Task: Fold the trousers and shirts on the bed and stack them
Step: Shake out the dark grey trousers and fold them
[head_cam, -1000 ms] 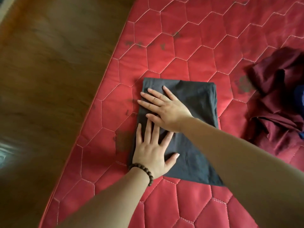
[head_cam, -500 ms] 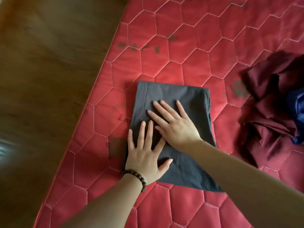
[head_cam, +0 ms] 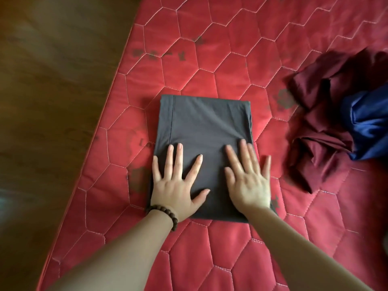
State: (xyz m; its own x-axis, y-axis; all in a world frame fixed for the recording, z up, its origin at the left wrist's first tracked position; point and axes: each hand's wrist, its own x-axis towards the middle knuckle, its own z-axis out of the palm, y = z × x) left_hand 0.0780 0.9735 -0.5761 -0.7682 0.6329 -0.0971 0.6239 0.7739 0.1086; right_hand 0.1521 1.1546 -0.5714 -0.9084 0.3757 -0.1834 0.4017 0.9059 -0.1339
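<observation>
Grey folded garment (head_cam: 201,148): near the bed's (head_cam: 241,51) left edge. Left hand (head_cam: 176,185) and right hand (head_cam: 248,183): flat, fingers spread, pressing its near end. Step: smoothing the fold. Next, likely: fetch maroon garment (head_cam: 321,131) or blue garment (head_cam: 369,122), crumpled toward the right edge.

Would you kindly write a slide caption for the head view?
Left hand and right hand press flat on a folded grey garment on a red quilted mattress.
</observation>
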